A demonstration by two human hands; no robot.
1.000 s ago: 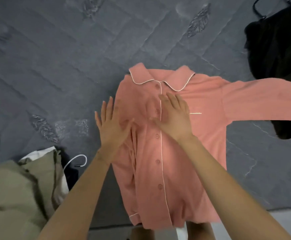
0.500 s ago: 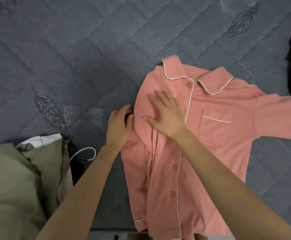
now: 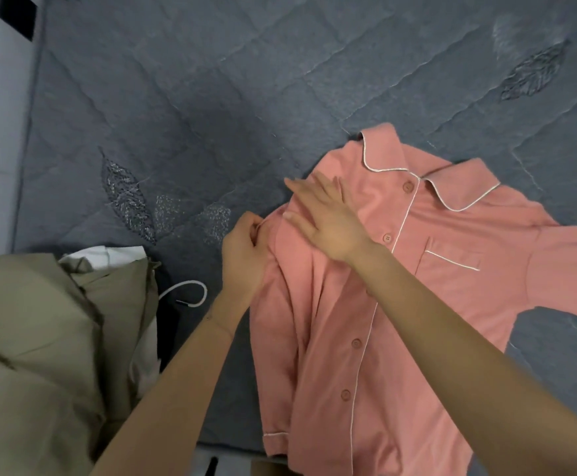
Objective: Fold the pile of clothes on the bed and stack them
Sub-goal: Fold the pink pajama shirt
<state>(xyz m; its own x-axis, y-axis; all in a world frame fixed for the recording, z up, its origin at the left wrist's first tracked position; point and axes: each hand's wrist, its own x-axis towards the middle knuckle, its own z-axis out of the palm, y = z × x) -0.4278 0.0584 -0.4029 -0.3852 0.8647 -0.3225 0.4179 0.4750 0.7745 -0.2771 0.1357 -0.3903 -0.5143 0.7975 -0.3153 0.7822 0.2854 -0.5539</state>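
A salmon-pink button-up pyjama shirt (image 3: 427,304) with white piping lies face up on the grey quilted bed (image 3: 211,115). One sleeve is folded in over its left side, and the other sleeve stretches out to the right edge of view. My left hand (image 3: 242,250) pinches the shirt's fabric at the left shoulder edge. With straight fingers, my right hand (image 3: 328,214) presses flat on the upper left chest, next to the button placket.
An olive-green garment pile (image 3: 40,355) with a white piece (image 3: 108,257) in it sits at the lower left. A white hanger hook (image 3: 191,293) pokes out beside it. The bed's near edge runs along the bottom, under the shirt hem.
The view has swung left, so the shirt now sits right of centre. My left hand went from flat to pinching the shoulder edge. My right hand slid left across the chest.
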